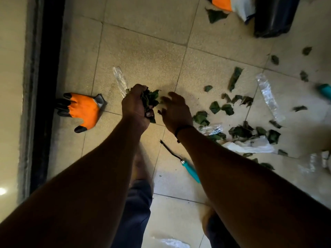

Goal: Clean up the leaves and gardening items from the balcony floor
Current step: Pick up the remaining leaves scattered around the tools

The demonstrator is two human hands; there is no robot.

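so on my feed the left hand (135, 104) is curled tight round a wad of leaves (150, 101), thumb and fingers wrapped over the bunch, held above the tile floor (143, 56). the right hand (174, 111) sits just beside it with fingers spread and loose, fingertips at the edge of that same bunch, not gripping anything i can see. there's a dark band on that wrist.

most of the loose leaves (240, 131) are scattered on the floor to the right of the hands, mixed in with clear plastic wrappers (268, 97) and a white bag (250, 146). an orange glove (82, 109) lies flat on the tiles to the left, near the dark door track (46, 86). a hand tool with a teal handle (189, 169) lies between the forearms, partly under the right arm. a black bag (274, 17) is up in the top right corner.
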